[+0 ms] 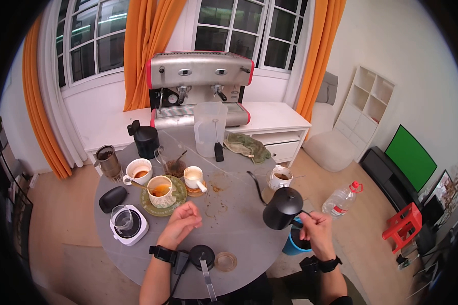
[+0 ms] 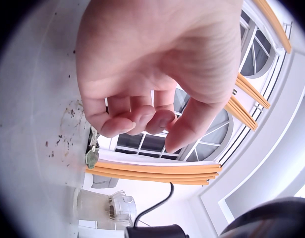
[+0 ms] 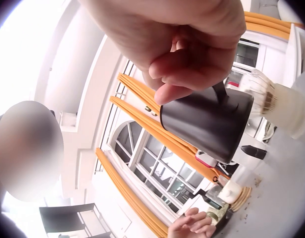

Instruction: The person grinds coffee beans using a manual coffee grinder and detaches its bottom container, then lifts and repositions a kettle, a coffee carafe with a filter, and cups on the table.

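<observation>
Round grey table (image 1: pixel 244 229) takes up the lower middle of the frame. Got my right hand (image 1: pixel 316 233) clamped on the handle of a matte black gooseneck kettle (image 1: pixel 281 211), right of centre; my left hand (image 1: pixel 182 223) just hangs loosely curled near a patterned white cup (image 1: pixel 162 201).

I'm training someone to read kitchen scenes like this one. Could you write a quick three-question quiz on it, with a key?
1. Which hand grips the black kettle?
2. True or false: the left hand is holding a spoon.
3. What stands on the green plate: (a) the plastic bottle, (b) a cup of amber liquid, or (c) the coffee machine?

Key: 1. The right hand. 2. False; it holds nothing. 3. (b).
</observation>
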Demonstrator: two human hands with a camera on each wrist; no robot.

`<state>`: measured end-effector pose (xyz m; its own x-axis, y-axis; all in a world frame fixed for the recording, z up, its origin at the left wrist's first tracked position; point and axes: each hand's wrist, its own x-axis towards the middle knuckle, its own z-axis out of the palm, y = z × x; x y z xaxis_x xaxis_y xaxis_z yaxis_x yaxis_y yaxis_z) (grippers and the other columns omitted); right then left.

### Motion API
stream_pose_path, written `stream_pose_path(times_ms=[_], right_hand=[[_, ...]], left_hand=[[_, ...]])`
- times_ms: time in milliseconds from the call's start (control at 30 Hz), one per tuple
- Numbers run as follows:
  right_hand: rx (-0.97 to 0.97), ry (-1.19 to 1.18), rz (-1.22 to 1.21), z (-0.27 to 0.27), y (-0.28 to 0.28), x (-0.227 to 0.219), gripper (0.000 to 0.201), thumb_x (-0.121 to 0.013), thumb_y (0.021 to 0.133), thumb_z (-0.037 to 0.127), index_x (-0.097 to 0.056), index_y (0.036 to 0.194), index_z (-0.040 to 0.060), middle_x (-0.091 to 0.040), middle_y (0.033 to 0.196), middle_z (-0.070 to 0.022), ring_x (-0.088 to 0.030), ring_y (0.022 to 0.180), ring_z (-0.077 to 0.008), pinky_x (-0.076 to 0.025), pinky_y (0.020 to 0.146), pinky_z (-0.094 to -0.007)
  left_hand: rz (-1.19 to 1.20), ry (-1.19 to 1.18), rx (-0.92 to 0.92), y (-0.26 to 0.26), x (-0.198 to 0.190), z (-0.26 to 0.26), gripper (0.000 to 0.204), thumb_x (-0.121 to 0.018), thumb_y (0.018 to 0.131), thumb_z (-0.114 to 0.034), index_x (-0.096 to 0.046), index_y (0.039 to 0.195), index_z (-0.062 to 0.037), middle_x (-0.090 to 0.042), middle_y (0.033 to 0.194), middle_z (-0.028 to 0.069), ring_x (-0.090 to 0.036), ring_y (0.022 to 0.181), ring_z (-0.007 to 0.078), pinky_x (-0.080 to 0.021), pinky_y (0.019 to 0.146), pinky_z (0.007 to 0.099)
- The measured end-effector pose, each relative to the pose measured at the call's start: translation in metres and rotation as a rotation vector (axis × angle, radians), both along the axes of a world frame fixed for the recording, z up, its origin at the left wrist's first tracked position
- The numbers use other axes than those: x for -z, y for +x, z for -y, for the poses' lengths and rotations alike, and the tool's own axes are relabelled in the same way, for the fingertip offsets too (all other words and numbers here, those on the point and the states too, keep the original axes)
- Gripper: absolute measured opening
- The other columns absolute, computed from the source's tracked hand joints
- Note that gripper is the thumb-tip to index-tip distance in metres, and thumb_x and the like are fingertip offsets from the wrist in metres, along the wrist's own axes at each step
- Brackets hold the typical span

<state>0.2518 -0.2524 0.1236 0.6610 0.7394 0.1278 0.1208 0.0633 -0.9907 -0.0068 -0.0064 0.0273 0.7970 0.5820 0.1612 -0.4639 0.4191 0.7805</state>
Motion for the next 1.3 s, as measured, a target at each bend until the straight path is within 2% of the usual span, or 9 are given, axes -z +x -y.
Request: stream_pose_path(times_ms=[100,200,533,933,1233,1300], right_hand=[[0.077,-0.016,0.108,0.011,0.001,-0.031,0.033,-0.065,0.089,0.015,-0.054,0.059,0.0044,-0.052,0.047,-0.0017,-0.049,0.036,-0.0081,-0.031,0.034,-0.0200],[0.121,0.004,0.100,0.022,0.010,-0.046,0.030,-0.067,0.088,0.013,-0.057,0.062,0.0013,-0.053,0.047,-0.0010,-0.051,0.037,-0.0079,-0.032,0.036,-0.0189],[0.248,-0.104,0.172,0.037,0.021,-0.055,0.031,-0.067,0.088,0.016,-0.058,0.062,0.0009,-0.051,0.049,0.0010,-0.053,0.038,-0.0082,-0.035,0.035,-0.0183],[0.205,-0.191,0.286,0.034,0.050,-0.066,0.029,-0.068,0.088,0.017,-0.062,0.066,-0.0012,-0.056,0.055,-0.0007,-0.053,0.039,-0.0079,-0.036,0.036,-0.0184],[0.180,-0.244,0.308,0.029,0.052,-0.071,0.029,-0.068,0.088,0.017,-0.063,0.067,-0.0024,-0.057,0.055,-0.0013,-0.053,0.038,-0.0078,-0.035,0.035,-0.0190],[0.179,-0.246,0.313,0.028,0.052,-0.072,0.029,-0.069,0.088,0.017,-0.063,0.067,-0.0024,-0.057,0.054,-0.0012,-0.053,0.038,-0.0078,-0.036,0.035,-0.0191]], left_hand=[[-0.003,0.012,-0.013,0.000,-0.001,0.001,0.018,-0.063,0.081,0.004,-0.050,0.085,-0.0080,-0.056,0.078,0.0003,-0.052,0.070,0.0101,-0.042,0.066,0.0232],[-0.033,0.009,-0.034,0.000,-0.002,0.002,0.018,-0.061,0.081,0.005,-0.049,0.084,-0.0085,-0.054,0.076,0.0020,-0.049,0.069,0.0119,-0.041,0.068,0.0260],[-0.002,0.011,-0.029,-0.001,-0.003,0.002,0.018,-0.062,0.081,0.004,-0.049,0.083,-0.0081,-0.054,0.076,0.0011,-0.048,0.069,0.0103,-0.039,0.065,0.0261],[-0.028,0.021,-0.039,-0.001,-0.005,0.002,0.020,-0.062,0.081,0.006,-0.049,0.082,-0.0087,-0.053,0.075,-0.0005,-0.047,0.067,0.0099,-0.039,0.065,0.0253],[-0.060,0.041,-0.044,-0.002,-0.006,0.002,0.020,-0.063,0.081,0.005,-0.049,0.081,-0.0094,-0.052,0.074,-0.0012,-0.048,0.066,0.0094,-0.039,0.064,0.0245],[-0.030,0.035,-0.030,-0.002,-0.003,0.001,0.019,-0.064,0.081,0.005,-0.051,0.083,-0.0086,-0.053,0.075,-0.0028,-0.051,0.068,0.0084,-0.040,0.062,0.0207]])
